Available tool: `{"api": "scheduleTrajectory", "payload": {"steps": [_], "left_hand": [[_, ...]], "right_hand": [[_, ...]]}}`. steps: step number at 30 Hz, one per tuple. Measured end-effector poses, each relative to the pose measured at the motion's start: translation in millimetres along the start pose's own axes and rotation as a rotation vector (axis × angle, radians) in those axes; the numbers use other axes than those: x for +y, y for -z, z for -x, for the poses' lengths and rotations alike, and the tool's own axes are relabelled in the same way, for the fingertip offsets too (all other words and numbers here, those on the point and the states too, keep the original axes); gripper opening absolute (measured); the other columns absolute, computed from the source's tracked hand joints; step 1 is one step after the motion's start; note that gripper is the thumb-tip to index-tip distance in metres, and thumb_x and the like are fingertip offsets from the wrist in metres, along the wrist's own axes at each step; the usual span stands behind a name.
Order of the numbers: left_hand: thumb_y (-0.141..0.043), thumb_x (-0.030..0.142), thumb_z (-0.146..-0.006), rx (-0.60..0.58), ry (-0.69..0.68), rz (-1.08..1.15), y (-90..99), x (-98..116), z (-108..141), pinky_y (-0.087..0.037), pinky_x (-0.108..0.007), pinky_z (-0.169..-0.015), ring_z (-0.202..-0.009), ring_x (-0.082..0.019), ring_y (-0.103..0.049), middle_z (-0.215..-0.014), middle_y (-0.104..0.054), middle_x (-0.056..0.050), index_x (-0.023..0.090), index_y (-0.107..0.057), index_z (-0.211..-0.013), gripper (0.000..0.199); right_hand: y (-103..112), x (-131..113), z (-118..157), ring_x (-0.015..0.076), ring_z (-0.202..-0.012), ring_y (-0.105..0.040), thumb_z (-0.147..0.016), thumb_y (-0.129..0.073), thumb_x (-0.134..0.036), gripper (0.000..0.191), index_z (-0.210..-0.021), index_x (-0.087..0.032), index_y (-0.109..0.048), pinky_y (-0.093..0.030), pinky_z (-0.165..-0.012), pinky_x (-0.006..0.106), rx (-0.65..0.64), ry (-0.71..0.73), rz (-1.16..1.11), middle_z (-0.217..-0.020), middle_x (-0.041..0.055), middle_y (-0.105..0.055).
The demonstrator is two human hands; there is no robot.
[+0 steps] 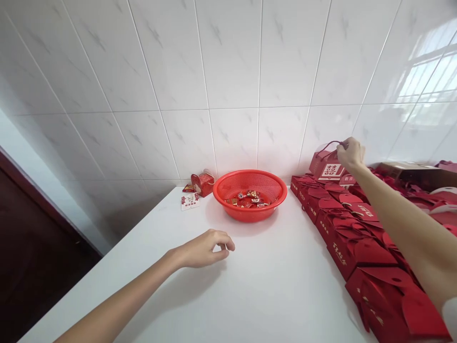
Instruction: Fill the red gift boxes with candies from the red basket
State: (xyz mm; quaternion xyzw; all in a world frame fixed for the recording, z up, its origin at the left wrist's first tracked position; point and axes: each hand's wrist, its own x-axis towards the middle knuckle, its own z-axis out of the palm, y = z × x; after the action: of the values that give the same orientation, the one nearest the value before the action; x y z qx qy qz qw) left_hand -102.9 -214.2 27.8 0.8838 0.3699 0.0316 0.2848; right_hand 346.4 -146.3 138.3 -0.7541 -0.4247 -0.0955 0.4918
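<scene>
My right hand is closed on the cord handle of a red gift box with a white square label, at the back of the rows of red boxes by the wall. Over the white table, my left hand hovers with curled fingers and a gap between thumb and forefinger; nothing is in it. Beyond it stands a red plastic basket with several small wrapped sweets at its bottom.
Rows of red boxes line the right side of the white table. A small red box and a white card lie left of the basket. An open brown carton is at the back right. The tiled wall stands behind.
</scene>
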Motion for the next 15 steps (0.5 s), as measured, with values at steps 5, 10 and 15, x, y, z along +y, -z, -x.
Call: {"api": "scheduleTrajectory", "payload": {"steps": [5,10,15], "left_hand": [[-0.049,0.031,-0.088,-0.008,0.048,-0.013,1.6,-7.4,1.7,-0.047,-0.033,-0.088,-0.109,-0.025,-0.061,-0.116,-0.071,-0.004,0.024,-0.071,-0.104,0.028],[-0.053,0.03,-0.087,-0.051,0.121,-0.001,-1.1,-17.4,-0.2,-0.048,-0.032,-0.087,-0.11,-0.025,-0.062,-0.117,-0.071,-0.003,0.024,-0.072,-0.105,0.027],[-0.054,0.034,-0.088,-0.068,0.15,0.015,-4.6,-30.1,-2.8,-0.048,-0.033,-0.086,-0.107,-0.025,-0.064,-0.113,-0.072,-0.004,0.024,-0.073,-0.101,0.025]], "right_hand": [[-19.4,0.9,-12.2,0.0208,-0.075,-0.039,-0.084,-0.051,-0.017,0.023,-0.07,-0.027,-0.036,-0.034,-0.079,0.039,-0.011,-0.082,-0.021,-0.081,0.0077,-0.051],[-36.8,4.2,-27.4,0.0226,-0.077,-0.042,-0.086,-0.049,-0.017,0.025,-0.07,-0.028,-0.033,-0.034,-0.077,0.039,-0.049,-0.028,0.012,-0.078,0.0067,-0.046],[-64.3,27.0,-42.5,0.0253,-0.075,-0.045,-0.083,-0.047,-0.012,0.028,-0.067,-0.029,-0.033,-0.033,-0.072,0.042,-0.087,0.051,0.056,-0.07,0.0065,-0.042]]}}
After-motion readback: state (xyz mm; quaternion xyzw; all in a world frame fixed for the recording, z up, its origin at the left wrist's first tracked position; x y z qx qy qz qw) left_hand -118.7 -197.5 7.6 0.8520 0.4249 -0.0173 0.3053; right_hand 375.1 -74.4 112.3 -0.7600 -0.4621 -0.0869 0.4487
